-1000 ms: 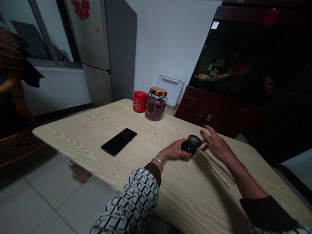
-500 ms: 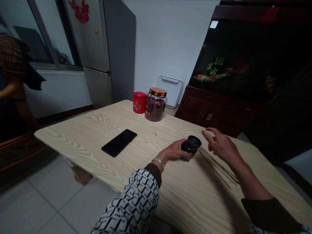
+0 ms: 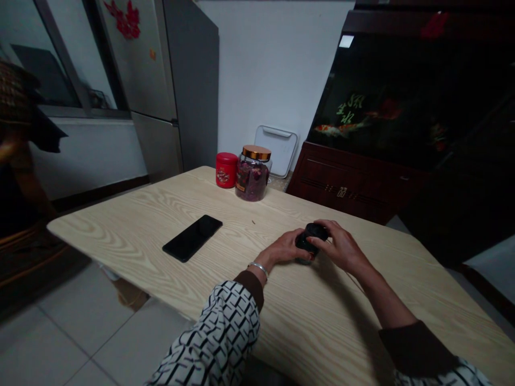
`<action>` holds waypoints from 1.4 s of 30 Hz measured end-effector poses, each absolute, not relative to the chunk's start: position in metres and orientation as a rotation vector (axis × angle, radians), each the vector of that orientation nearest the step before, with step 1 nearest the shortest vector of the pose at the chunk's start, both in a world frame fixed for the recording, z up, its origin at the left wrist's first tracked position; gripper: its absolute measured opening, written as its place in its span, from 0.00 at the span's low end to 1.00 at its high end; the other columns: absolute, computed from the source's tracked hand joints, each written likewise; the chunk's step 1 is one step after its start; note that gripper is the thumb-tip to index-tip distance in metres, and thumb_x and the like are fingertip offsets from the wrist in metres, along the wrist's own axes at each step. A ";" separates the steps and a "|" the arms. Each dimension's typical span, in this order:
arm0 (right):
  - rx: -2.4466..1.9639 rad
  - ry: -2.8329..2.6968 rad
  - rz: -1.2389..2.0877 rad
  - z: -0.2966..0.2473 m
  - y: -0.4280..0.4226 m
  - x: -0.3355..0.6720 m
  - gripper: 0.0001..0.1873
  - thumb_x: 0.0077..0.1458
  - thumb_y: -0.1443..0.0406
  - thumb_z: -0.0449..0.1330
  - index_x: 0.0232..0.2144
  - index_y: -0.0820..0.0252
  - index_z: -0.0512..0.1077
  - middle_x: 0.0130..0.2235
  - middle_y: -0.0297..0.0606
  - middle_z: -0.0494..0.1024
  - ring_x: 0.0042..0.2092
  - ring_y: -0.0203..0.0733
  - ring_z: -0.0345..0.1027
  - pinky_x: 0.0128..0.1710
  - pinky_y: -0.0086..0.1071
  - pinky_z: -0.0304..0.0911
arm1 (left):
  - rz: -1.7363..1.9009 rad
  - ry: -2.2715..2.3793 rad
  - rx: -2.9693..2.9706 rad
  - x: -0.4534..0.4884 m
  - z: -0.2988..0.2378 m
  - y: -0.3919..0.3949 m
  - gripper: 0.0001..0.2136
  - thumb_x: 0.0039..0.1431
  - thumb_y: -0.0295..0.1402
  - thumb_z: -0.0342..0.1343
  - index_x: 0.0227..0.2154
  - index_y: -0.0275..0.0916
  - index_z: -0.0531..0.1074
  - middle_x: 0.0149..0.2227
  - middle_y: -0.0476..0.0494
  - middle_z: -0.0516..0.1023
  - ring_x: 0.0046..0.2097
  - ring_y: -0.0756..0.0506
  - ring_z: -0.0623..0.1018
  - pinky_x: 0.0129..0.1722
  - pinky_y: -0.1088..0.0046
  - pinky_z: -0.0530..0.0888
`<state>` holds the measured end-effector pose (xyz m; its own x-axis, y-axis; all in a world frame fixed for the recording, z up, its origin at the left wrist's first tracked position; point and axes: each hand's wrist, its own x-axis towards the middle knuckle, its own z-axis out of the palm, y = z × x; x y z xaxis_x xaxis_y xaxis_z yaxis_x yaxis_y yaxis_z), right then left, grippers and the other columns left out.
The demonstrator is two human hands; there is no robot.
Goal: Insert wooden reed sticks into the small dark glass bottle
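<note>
A small dark glass jar (image 3: 302,245) with a wide black top (image 3: 315,231) stands on the wooden table. My left hand (image 3: 286,247) is wrapped around the jar's side, thumb toward me. Over the top sits my right hand (image 3: 340,247), its thumb and fingers closed on the black rim from the right. Thin brown sticks (image 3: 356,281) lie on the table behind my right forearm, which hides most of them.
On the table (image 3: 132,220) lie a black phone (image 3: 193,237) and a tiny brown fragment (image 3: 253,222). Farther back stand a red canister (image 3: 226,170) and a copper-lidded jar of dried flowers (image 3: 252,177). A dark fish tank (image 3: 362,107) rises behind.
My right hand has come down leftward from above the sticks and closed on the jar's black top. My left hand keeps its hold. The whole view has shifted slightly.
</note>
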<state>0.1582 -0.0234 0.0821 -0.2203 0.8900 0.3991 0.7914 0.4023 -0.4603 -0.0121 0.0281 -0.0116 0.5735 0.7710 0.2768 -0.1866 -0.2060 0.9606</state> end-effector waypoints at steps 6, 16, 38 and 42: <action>-1.477 -1.969 0.189 0.076 -0.029 0.151 0.21 0.53 0.56 0.62 0.49 0.53 0.72 0.50 0.44 0.75 0.52 0.53 0.70 0.54 0.48 0.64 | 0.945 0.536 1.553 -0.012 -0.006 0.023 0.29 0.41 0.29 0.69 0.50 0.33 0.71 0.42 0.41 0.76 0.41 0.45 0.74 0.44 0.66 0.71; -1.393 -1.460 0.559 0.034 -0.068 0.167 0.26 0.54 0.44 0.59 0.45 0.55 0.71 0.38 0.40 0.77 0.37 0.46 0.72 0.34 0.38 0.68 | 1.024 0.888 1.656 -0.048 0.005 -0.020 0.27 0.41 0.35 0.72 0.45 0.37 0.71 0.47 0.37 0.75 0.49 0.42 0.73 0.51 0.62 0.70; -0.342 -1.678 1.594 0.249 -0.070 0.178 0.44 0.43 0.26 0.29 0.14 0.56 0.54 0.15 0.26 0.50 0.17 0.29 0.40 0.17 0.28 0.39 | 0.644 -0.066 1.277 -0.058 0.226 -0.031 0.37 0.43 0.75 0.41 0.15 0.40 0.53 0.15 0.56 0.50 0.18 0.53 0.55 0.21 0.74 0.59; -0.233 -1.610 1.758 0.197 -0.068 0.179 0.44 0.45 0.27 0.27 0.14 0.57 0.55 0.15 0.26 0.51 0.16 0.28 0.40 0.16 0.27 0.38 | 0.539 -0.102 1.170 -0.054 0.180 -0.029 0.36 0.44 0.74 0.43 0.15 0.39 0.52 0.14 0.56 0.49 0.18 0.53 0.53 0.20 0.75 0.57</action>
<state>0.1795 -0.0679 0.1968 -0.7174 0.6121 0.3326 -0.3849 0.0497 -0.9216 -0.0541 -0.0293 0.1800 0.8693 0.3490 0.3500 -0.4530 0.2796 0.8465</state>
